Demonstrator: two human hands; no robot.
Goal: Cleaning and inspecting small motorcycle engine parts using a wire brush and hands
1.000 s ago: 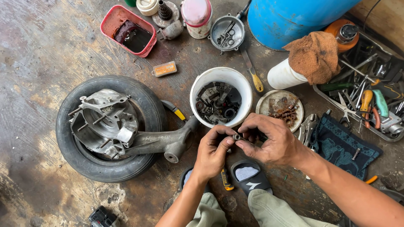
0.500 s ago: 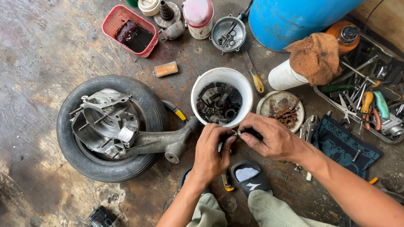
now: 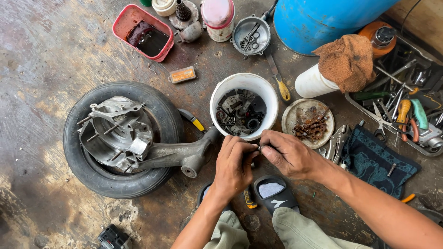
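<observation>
My left hand (image 3: pixel 234 166) and my right hand (image 3: pixel 288 154) meet fingertip to fingertip just below a white bucket (image 3: pixel 220 97) full of dark metal parts. Both pinch one small metal part (image 3: pixel 259 148) between them; it is too small to identify. A grey engine casing (image 3: pixel 121 133) with a long arm rests on a black tyre (image 3: pixel 78 157) to the left of my hands. My feet in black sandals (image 3: pixel 277 196) are on the stained floor right under my hands.
A round lid with rusty bolts (image 3: pixel 308 123) lies right of the bucket. Beyond it are pliers, a dark cloth (image 3: pixel 376 159) and a tool tray (image 3: pixel 410 110). A red tub of dark liquid (image 3: pixel 143 32), a pan of small parts (image 3: pixel 251 34), a blue drum (image 3: pixel 323 18) stand at the top.
Both hands have stayed together on the small part, shifting slightly nearer the bucket's rim. Nothing else has moved.
</observation>
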